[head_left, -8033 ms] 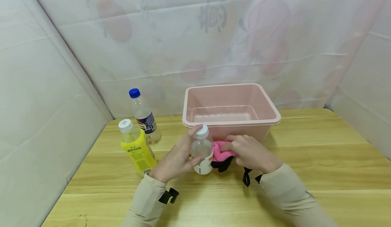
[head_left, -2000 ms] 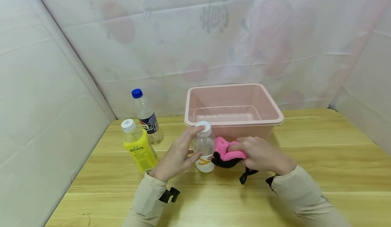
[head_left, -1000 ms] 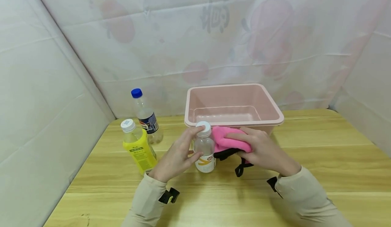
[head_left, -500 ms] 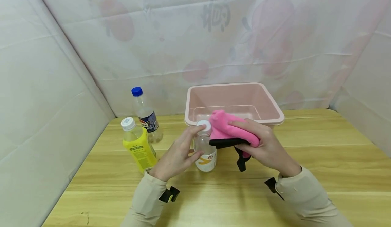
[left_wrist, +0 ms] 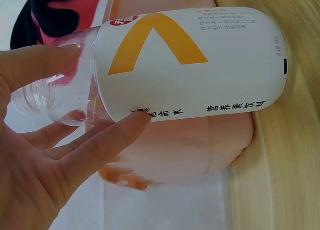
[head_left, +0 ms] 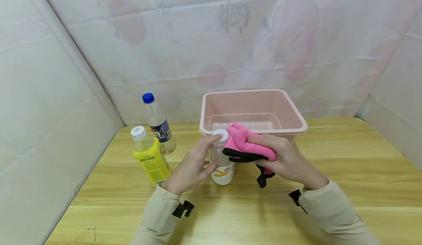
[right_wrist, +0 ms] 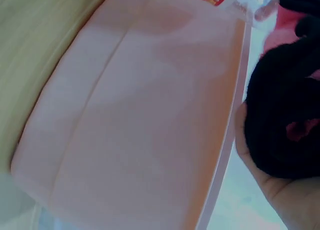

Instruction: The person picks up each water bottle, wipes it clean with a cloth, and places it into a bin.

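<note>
The left hand (head_left: 189, 166) has its grip curled round the upper part of a clear bottle (head_left: 223, 175), upright on the surface (head_left: 230, 219) before a pink tub (head_left: 250, 106). The right hand (head_left: 286, 159) pinches a cloth (head_left: 244, 142) (pink, edged in black) beside the bottle's top. A yellow bottle (head_left: 152, 164) and a blue-capped bottle (head_left: 160, 131) stand leftward.

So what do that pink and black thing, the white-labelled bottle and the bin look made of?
The pink and black thing: matte fabric, probably fleece, going by its fuzzy surface and soft folds. The white-labelled bottle: glossy, see-through at the neck, likely plastic, though glass can't be ruled out. The bin: apparently rigid plastic, smooth, with a faint sheen inside.
</note>
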Tool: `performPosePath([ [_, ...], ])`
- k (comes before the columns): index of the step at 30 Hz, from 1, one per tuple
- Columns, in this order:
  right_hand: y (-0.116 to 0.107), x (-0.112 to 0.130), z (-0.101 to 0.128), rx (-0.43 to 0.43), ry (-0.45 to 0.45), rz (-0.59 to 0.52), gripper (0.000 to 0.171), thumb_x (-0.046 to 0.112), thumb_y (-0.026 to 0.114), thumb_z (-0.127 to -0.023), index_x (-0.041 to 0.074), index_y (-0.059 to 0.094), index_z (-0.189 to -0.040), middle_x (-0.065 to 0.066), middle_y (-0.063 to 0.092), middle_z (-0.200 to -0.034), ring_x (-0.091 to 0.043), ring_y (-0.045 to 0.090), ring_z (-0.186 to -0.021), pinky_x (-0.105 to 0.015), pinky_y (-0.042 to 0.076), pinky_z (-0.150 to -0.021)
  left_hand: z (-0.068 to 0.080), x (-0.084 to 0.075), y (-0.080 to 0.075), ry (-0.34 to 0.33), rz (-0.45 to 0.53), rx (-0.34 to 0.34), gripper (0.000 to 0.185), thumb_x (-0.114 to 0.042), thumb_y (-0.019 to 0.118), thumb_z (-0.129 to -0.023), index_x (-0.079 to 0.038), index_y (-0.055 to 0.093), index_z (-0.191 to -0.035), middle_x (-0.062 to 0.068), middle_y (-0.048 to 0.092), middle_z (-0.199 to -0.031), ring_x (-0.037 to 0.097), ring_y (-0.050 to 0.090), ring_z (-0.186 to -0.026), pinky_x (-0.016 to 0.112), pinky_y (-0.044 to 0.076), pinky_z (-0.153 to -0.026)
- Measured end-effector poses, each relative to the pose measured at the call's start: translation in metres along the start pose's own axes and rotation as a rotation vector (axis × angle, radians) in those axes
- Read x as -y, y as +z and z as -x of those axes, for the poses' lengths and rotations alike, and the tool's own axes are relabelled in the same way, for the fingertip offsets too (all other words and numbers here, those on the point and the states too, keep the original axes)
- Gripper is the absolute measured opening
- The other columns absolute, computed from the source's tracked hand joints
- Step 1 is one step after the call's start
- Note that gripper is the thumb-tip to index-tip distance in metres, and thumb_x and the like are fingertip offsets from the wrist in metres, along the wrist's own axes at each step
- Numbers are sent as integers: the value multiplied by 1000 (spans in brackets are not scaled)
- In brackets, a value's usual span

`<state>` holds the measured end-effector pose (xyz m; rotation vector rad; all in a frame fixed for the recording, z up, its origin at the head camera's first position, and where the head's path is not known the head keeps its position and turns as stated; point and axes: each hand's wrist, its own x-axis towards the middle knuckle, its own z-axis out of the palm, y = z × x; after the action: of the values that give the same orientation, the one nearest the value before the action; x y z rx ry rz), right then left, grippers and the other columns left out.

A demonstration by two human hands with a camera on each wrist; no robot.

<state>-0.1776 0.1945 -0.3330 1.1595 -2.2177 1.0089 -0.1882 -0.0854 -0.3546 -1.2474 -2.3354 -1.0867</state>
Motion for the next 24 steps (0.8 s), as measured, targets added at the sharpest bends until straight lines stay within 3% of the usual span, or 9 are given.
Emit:
performPosePath([
  [5,-3,-2,3,62,16,68,58,-9,82,-72,5,69,-126,-7,71,-117,-15,67,-100,-15,50,-90,-1,-1,-1,-10,10,4,77,11,74,-85,-7,34,-149,18,49,-138,29,57,-111,30,62,-75],
  [8,-2,-4,4,117,20,124,50,-5,81,-73,9,70,-120,4,68,-100,-9,62,-85,-20,54,-73,0,-2,-1,-27,21,10,77,10,74,-86,-7,34,-149,19,48,-139,31,58,-114,34,63,-75],
  [12,2,-4,5,197,19,196,43,-1,80,-73,17,70,-110,15,55,-86,-4,50,-73,-25,48,-59,0,-2,-2,-40,26,12,76,10,75,-86,-6,34,-149,19,48,-141,34,57,-119,31,62,-75],
  [18,8,-1,7,346,112,248,38,-4,75,-72,21,70,-99,13,58,-86,-8,54,-72,-29,51,-60,1,-2,-2,-36,29,8,76,9,75,-86,-5,35,-149,20,48,-141,35,56,-122,27,61,-74],
  [24,27,-3,13,586,211,290,34,-4,73,-70,23,67,-88,8,58,-81,-11,55,-70,-32,51,-58,1,-1,-1,-34,28,0,76,11,75,-85,-4,35,-148,20,48,-141,35,55,-124,26,61,-74],
])
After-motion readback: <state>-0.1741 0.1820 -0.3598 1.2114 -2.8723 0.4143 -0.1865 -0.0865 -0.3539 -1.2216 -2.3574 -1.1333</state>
